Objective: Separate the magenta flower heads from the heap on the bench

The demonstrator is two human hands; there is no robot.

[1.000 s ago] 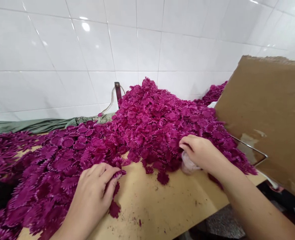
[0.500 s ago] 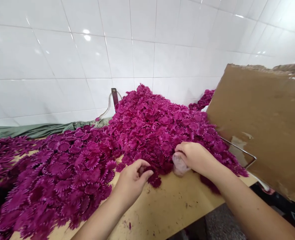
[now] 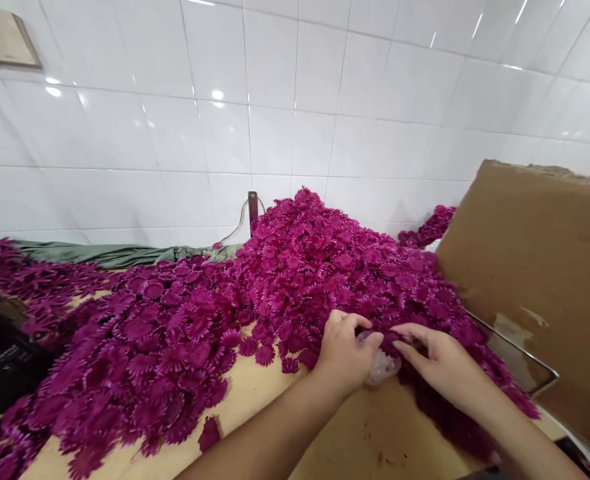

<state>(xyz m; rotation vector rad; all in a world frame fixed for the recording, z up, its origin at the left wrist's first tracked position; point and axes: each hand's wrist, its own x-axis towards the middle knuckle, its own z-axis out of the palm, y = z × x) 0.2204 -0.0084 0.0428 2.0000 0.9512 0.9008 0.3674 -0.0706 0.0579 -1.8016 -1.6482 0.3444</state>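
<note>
Keep the left hand [image 3: 342, 353] pinching the clear lump [image 3: 382, 365] steady while the right hand [image 3: 437, 363], fingers loosely curled, presses a purple flower [image 3: 391, 339] just above it.

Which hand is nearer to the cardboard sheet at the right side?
The right hand. It lies just left of the cardboard sheet, near its metal wire edge, without touching it. The left hand is further left, beyond the small clear object between both hands.

A small workshop: beyond the hands, a heap of magenta fabric flowers [image 3: 295, 280] covers a bare wooden bench [image 3: 275, 407] against white tiled wall [image 3: 275, 120].
</note>
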